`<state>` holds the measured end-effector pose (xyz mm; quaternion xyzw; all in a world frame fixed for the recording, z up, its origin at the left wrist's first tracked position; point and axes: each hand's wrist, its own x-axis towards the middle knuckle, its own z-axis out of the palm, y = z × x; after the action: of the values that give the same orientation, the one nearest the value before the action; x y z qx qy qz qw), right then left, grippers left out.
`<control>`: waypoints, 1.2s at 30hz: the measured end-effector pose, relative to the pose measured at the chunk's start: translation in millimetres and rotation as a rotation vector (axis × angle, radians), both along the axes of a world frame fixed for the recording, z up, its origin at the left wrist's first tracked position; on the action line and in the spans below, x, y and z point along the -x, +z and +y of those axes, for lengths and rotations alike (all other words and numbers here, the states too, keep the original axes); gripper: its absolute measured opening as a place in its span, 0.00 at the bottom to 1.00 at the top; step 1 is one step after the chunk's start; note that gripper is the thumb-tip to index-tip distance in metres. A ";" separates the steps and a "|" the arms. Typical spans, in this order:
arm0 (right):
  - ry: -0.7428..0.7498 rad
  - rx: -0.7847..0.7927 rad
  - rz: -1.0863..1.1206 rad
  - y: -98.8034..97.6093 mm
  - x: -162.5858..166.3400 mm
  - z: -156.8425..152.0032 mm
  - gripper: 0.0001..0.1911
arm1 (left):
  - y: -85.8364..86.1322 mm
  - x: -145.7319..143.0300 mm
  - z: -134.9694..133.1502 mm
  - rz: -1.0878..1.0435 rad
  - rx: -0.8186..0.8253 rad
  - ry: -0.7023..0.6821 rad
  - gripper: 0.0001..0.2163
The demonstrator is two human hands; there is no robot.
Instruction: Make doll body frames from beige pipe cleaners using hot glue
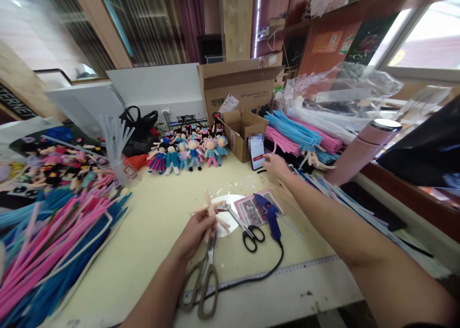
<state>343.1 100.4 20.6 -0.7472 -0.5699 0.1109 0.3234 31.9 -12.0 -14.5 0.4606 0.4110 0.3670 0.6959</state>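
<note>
My left hand [197, 228] is closed on a beige pipe-cleaner doll body [211, 208], its thin limbs sticking out past the fingers. Just below lie large grey-handled scissors [205, 281], their blade tips partly hidden by that hand. My right hand [276, 167] reaches forward to a phone [256, 154] propped upright, a finger at the screen's edge; nothing shows in its grasp. Between the arms, black-handled scissors [253, 238] point at a white round sheet [225, 226]. A blue glue gun [270, 217] rests on a pink printed card [247, 210].
Finished pipe-cleaner dolls [194, 155] stand in rows at the back, beside an open cardboard box [244, 122]. Pipe-cleaner bundles [53, 251] cover the left side; more [298, 131] lie at right near a pink thermos [362, 148]. The glue gun's cord [266, 275] crosses a ruler [298, 268] in front.
</note>
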 end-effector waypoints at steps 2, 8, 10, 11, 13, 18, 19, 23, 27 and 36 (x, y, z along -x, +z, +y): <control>-0.006 -0.019 0.009 21.7 -6.8 -21.1 0.11 | 1.7 0.1 -0.4 -0.011 -0.034 -0.021 0.16; 0.054 -0.459 0.245 104.8 -6.6 -131.5 0.10 | 6.0 3.7 -0.1 -0.051 -0.039 0.045 0.16; 0.091 -0.586 0.293 121.4 10.8 -176.3 0.09 | 8.1 4.6 0.5 -0.077 -0.067 0.079 0.15; 0.115 -0.621 0.293 124.4 23.0 -196.3 0.09 | 10.3 4.7 0.2 -0.101 -0.084 0.095 0.15; 0.206 -0.583 0.311 119.0 51.4 -227.6 0.07 | 17.2 4.0 -2.3 -0.135 -0.106 0.113 0.15; 0.420 -0.192 0.522 62.3 115.3 -250.8 0.06 | 42.0 5.5 -25.1 -0.194 -0.149 0.087 0.17; 0.409 -0.125 0.588 49.3 124.0 -249.7 0.07 | 45.8 7.5 -31.8 -0.204 -0.155 0.084 0.17; 0.383 -0.075 0.887 9.4 148.3 -242.7 0.10 | 52.2 20.0 -58.7 -0.203 -0.163 0.084 0.16; 0.362 -0.088 0.994 -5.7 159.9 -237.3 0.12 | 52.7 32.1 -76.1 -0.221 -0.132 0.139 0.16; 0.309 -0.223 0.843 -5.9 155.3 -223.8 0.09 | 61.2 32.2 -71.1 -0.263 -0.102 0.121 0.15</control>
<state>187.8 -123.3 14.7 -0.5041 -0.5017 0.3899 0.5850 -0.3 -83.1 46.7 0.4176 0.3242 0.4855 0.6962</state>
